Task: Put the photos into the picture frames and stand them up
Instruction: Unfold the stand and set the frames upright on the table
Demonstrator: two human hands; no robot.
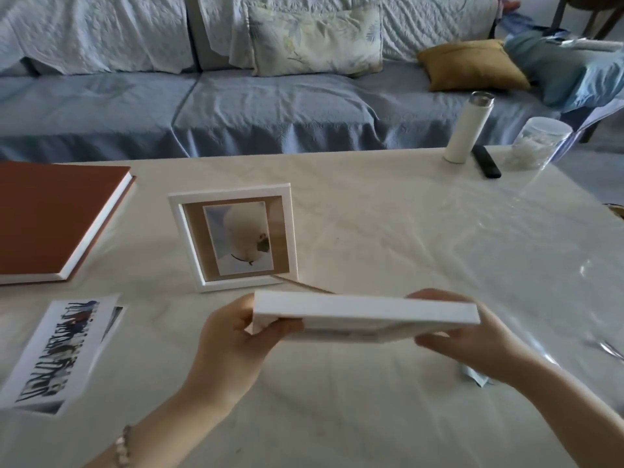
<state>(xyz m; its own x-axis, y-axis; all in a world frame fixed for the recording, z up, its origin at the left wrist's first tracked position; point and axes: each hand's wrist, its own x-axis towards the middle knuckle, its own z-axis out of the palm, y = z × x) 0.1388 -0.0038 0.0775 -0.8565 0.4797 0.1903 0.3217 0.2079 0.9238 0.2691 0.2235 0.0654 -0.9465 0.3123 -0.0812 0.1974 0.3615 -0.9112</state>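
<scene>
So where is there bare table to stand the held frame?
Widest bare patch: right of the standing frame, short of the white bottle, remote and jar. Also the near cloth below the held frame, which the left hand and right hand grip. Crowded left: brown book and loose photos.

White frame (229, 194) stood upright on worktop (388, 231), mid-left, with a portrait photo (238, 239) on beige mat (194, 238). Second white frame (364, 310) was in the air just in front, near flat, edge-on. Loose photos (57, 352) lay flat, stacked, at left.
</scene>
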